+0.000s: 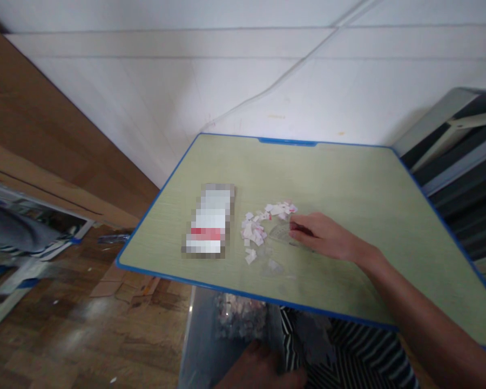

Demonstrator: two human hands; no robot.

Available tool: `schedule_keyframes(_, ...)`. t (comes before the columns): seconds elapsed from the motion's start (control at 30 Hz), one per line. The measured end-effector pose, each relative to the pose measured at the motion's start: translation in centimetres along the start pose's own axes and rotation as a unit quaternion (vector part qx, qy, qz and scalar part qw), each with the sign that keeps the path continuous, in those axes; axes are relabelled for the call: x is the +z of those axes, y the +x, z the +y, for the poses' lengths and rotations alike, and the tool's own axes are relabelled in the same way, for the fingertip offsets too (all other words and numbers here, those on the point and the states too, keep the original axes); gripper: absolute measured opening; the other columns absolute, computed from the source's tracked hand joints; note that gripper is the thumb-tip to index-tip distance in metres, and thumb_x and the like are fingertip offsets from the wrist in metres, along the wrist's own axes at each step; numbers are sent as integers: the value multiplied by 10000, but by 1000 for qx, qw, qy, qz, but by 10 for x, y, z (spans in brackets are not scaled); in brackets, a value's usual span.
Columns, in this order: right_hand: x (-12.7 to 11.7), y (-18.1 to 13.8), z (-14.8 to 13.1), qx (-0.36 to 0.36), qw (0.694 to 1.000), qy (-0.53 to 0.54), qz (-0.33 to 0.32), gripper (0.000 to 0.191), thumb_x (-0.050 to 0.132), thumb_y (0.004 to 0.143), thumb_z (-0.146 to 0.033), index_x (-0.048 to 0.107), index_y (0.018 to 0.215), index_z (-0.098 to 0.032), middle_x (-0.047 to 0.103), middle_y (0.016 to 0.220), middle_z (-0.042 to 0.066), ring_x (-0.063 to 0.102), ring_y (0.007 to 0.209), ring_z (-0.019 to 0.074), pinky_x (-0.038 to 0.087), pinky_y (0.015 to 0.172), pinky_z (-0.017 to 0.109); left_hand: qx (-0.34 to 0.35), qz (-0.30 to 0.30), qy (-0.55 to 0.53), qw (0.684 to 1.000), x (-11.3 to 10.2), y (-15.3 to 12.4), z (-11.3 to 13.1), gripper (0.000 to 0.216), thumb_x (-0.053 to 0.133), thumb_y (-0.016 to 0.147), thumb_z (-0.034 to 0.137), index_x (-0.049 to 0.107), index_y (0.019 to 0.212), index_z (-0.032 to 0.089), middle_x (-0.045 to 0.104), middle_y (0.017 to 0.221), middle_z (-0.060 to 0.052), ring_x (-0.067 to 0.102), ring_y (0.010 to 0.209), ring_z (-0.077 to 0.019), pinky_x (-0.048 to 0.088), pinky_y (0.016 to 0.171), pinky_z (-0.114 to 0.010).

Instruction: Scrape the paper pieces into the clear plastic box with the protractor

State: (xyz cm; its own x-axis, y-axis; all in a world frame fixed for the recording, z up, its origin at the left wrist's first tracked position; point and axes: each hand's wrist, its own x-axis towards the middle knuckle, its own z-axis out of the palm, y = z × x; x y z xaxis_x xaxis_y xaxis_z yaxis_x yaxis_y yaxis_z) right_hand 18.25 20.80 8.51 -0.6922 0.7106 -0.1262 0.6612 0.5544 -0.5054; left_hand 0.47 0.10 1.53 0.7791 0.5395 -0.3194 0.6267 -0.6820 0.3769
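Observation:
My right hand (314, 235) is over the table with its fingers closed in a pinch. It grips a see-through plastic piece, rounded and marked like a protractor (281, 232). Small torn white paper scraps (253, 231), some with red print, lie in a curved heap just left of the fingers. Another clear piece (272, 267) rests nearer the front edge. My left hand (255, 368) is low at the bottom of the view, below the tabletop; it is dark and its fingertips are unclear. Close above it is a pile of shiny clear plastic pieces (241, 316).
The pale green table (340, 178) has a blue rim and stands against a white wall (146, 92). A phone-shaped object (210, 219), blurred out, lies on its left part. A grey container (198, 335) sits underneath. Brown wood panels (65, 119) rise at left; a folded metal frame (441, 119) leans at right.

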Motion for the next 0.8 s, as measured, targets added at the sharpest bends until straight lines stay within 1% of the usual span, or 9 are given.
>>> schedule_keyframes(0.13, -1, -4, -10, -50, 996, 42, -58, 203, 421, 895, -263, 479, 714, -193, 544, 639, 9, 486, 583, 131, 309, 561, 259, 7, 17, -1, 1000, 9, 1, -1, 318, 597, 954, 351, 480, 1245, 296, 644, 830, -25, 628, 708, -224, 471, 607, -277)
schedule_keyframes(0.23, -5, -8, -11, -44, 996, 66, -50, 225, 433, 887, -288, 486, 689, -195, 517, 591, -10, 465, 535, 119, 305, 530, 250, 7, 52, -7, 999, 15, 0, -1, 330, 624, 937, 344, 480, 1229, 284, 633, 799, -9, 617, 692, -211, 463, 615, -270)
schedule_keyframes(0.3, -8, -13, -7, -10, 996, 81, -25, 252, 455, 867, -312, 482, 642, -200, 501, 548, -18, 456, 502, 116, 306, 508, 247, 8, 62, -1, 998, 16, -1, -2, 321, 625, 937, 332, 477, 1219, 287, 629, 797, -1, 613, 689, -206, 457, 615, -265)
schedule_keyframes(0.37, -7, -23, -2, 49, 994, 98, 1, 282, 474, 841, -333, 473, 589, -207, 509, 511, -16, 467, 476, 121, 317, 489, 249, 12, 58, 15, 998, 17, 0, -3, 341, 634, 930, 317, 466, 1226, 299, 629, 795, 6, 611, 679, -202, 452, 608, -259)
schedule_keyframes(0.47, 2, -43, 2, 163, 978, 121, 36, 289, 478, 810, -352, 473, 554, -217, 556, 481, 9, 512, 441, 143, 342, 454, 260, 17, 51, 22, 998, 17, 1, -4, 410, 647, 920, 297, 431, 1269, 306, 633, 808, 7, 611, 681, -200, 456, 611, -257)
schedule_keyframes(0.53, 13, -55, -1, 214, 965, 137, 67, 289, 476, 791, -366, 469, 540, -223, 580, 474, 27, 540, 434, 158, 370, 448, 269, 20, 55, 9, 998, 17, 1, -5, 419, 633, 930, 280, 417, 1289, 300, 644, 867, -9, 620, 732, -205, 471, 646, -270)
schedule_keyframes(0.63, 28, -64, -15, 243, 952, 153, 110, 310, 471, 766, -392, 420, 503, -237, 570, 448, 25, 526, 406, 152, 376, 440, 268, 17, 49, -22, 998, 13, 0, -4, 367, 596, 956, 274, 434, 1285, 289, 649, 945, -30, 632, 818, -220, 494, 711, -302)
schedule_keyframes(0.73, 37, -56, -31, 231, 953, 152, 124, 313, 467, 748, -373, 391, 475, -240, 515, 408, 4, 481, 392, 133, 336, 427, 253, 12, 21, -38, 999, 6, -1, -3, 321, 565, 973, 274, 455, 1275, 272, 650, 943, -43, 641, 835, -234, 511, 715, -320)
schedule_keyframes(0.8, 40, -46, -41, 219, 956, 134, 144, 313, 478, 730, -336, 360, 456, -241, 451, 386, -16, 437, 390, 118, 291, 421, 246, 13, 14, -41, 999, 2, -1, -3, 320, 561, 972, 264, 462, 1277, 261, 652, 940, -52, 644, 830, -238, 514, 711, -322)
